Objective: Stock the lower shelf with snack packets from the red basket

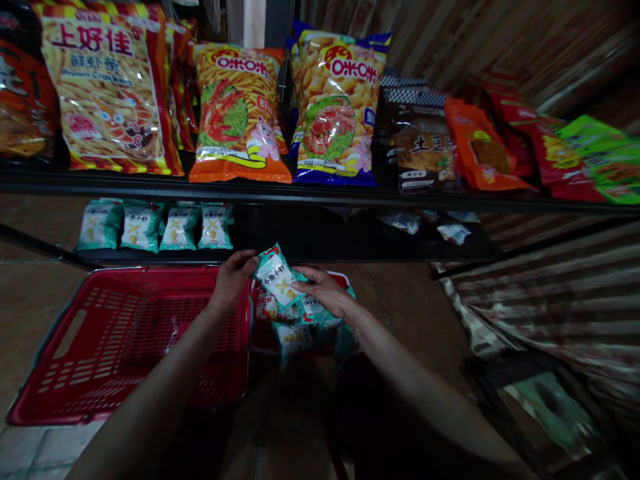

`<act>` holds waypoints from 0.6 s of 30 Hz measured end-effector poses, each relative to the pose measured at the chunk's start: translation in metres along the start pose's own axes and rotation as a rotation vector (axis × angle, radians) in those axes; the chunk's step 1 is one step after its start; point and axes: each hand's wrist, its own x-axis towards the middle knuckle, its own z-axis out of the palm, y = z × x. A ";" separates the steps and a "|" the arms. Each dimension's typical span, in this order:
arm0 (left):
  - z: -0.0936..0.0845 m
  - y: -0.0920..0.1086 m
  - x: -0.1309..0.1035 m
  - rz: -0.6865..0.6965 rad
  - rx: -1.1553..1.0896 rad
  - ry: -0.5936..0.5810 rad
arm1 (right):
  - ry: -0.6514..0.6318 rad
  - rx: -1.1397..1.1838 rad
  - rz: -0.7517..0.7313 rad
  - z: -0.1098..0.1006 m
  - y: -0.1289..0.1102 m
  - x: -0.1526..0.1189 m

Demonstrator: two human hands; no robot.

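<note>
Both my hands grip one small teal-and-white snack bag (278,279), tilted, above a red basket of similar bags. My left hand (233,279) pinches its upper left corner. On the other side my right hand (323,288) has its thumb and fingers closed on the right edge. Below it, more teal snack bags (293,337) fill the smaller red basket (263,347), with a red-and-white bag (267,308) among them. Several matching teal bags (141,227) stand in a row on the left of the lower black shelf (285,233).
A large red basket (75,333) stands at left on the tiled floor, a clear wrapper inside. The upper shelf edge (320,194) runs across above my hands, carrying large snack bags (335,107). Small clear packets (453,232) lie on the lower shelf's right. A dark framed object (550,413) sits lower right.
</note>
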 end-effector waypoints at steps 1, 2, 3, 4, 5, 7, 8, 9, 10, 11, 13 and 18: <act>0.000 0.002 0.001 0.011 0.031 -0.017 | -0.008 -0.002 -0.001 0.000 0.000 0.000; 0.000 0.003 0.002 0.016 0.058 -0.030 | -0.016 -0.005 -0.005 -0.001 0.000 0.000; 0.000 0.003 0.002 0.015 0.078 -0.039 | -0.017 -0.011 -0.010 -0.001 0.000 0.000; 0.000 0.003 0.003 0.009 0.089 -0.045 | -0.011 -0.019 -0.012 -0.001 0.000 0.000; 0.000 0.003 0.003 0.002 0.094 -0.044 | -0.002 -0.026 -0.011 -0.001 0.000 0.001; 0.001 0.001 0.003 -0.007 0.107 -0.040 | 0.010 -0.033 -0.004 -0.001 0.000 0.001; 0.001 0.001 0.002 -0.004 0.117 -0.038 | 0.008 -0.034 -0.001 -0.001 0.000 0.001; 0.002 0.001 0.002 0.000 0.125 -0.031 | -0.001 -0.035 0.001 -0.002 0.000 0.000; 0.002 0.001 0.001 0.006 0.130 -0.019 | -0.009 -0.036 0.001 -0.002 0.000 0.000; 0.003 0.001 0.000 0.012 0.131 -0.004 | -0.017 -0.039 0.000 -0.002 0.000 0.000; 0.004 0.002 -0.002 0.026 0.123 0.023 | -0.027 -0.047 -0.008 -0.004 0.001 -0.001; 0.004 0.005 -0.005 0.038 0.096 0.028 | -0.023 -0.037 -0.029 -0.006 0.005 0.001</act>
